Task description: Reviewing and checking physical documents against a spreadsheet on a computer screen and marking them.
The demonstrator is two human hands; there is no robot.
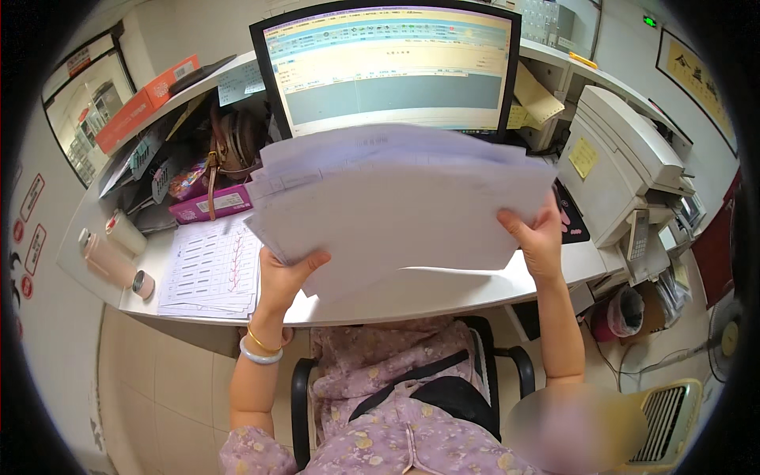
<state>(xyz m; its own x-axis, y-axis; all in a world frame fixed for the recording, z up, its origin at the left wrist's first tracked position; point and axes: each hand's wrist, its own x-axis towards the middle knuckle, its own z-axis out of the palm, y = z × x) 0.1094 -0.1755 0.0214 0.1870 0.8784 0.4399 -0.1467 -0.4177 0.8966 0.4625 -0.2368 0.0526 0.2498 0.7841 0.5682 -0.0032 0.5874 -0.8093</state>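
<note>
Two-handed hold on a thick sheaf of white paper [396,222] at the desk [443,294]

We see the sheaf in front of the monitor [388,87], its upper edge overlapping the bottom of the lit screen in our view. The nearest sheet shows us a plain face, while the sheets behind it spread unevenly along the top and carry faint print, too blurred for us to make out. We cannot tell whether the lower edge touches the desk.

We find the left grip [281,281] closed on the lower left corner, its thumb lying across the near face and its fingers mostly hidden behind. The right grip [541,241] pinches the right edge somewhat higher up, thumb in front and fingers behind. A gold bangle [260,341] and a pale bracelet [260,356] circle the left wrist.

Just left of the left grip we see a pile of printed forms [207,269] with red handwriting, lying flat on the desk. Beside it stand a pink bottle [108,260] and a small lidded jar [143,285]. Behind the forms sits a purple box [207,205], with a strap from the brown handbag [239,146] hanging over it. To the right we see a black mouse pad [573,222] near the right grip, and beyond it a bulky printer [621,166] bearing a yellow sticky note [584,157].
</note>
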